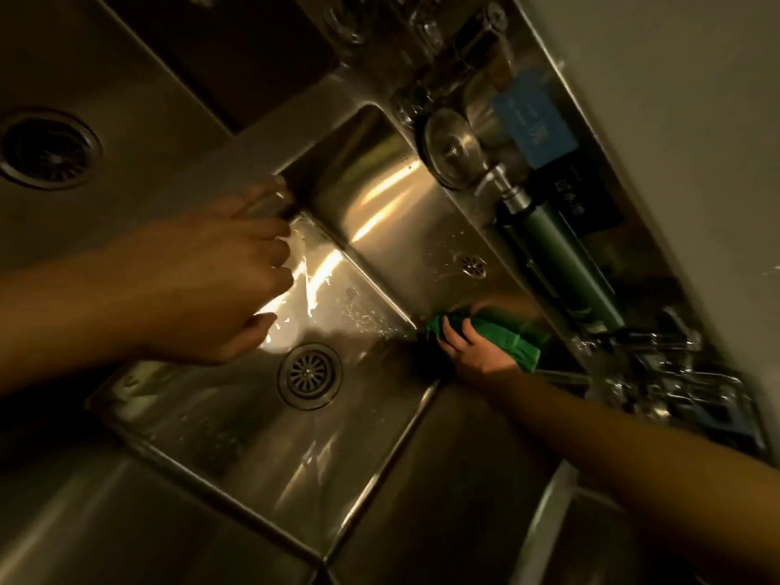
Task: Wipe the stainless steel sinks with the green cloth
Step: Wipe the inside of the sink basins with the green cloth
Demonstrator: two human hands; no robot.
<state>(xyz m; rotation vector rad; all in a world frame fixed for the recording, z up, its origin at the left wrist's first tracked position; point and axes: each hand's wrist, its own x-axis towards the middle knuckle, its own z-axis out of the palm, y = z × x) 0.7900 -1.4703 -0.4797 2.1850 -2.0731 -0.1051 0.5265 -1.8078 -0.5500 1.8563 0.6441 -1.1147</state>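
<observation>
The stainless steel sink (380,449) fills the middle of the view, wet and glaring, with a round drain (310,375) in its bottom and a small overflow hole (469,264) in its far wall. My right hand (477,352) grips the bunched green cloth (521,344) and presses it into the basin's far right corner, just under the rim. My left hand (228,272) hovers at the basin's left edge with its fingers curled. One finger lies on the rim. Glare hides whether it holds anything.
A second basin with a larger drain (50,149) lies to the left. Behind the sink stand a round metal tap fitting (451,149), a dark green cylinder (561,263) and a blue label (536,128). Metal utensils (675,373) crowd the right ledge. Another basin (633,542) opens at lower right.
</observation>
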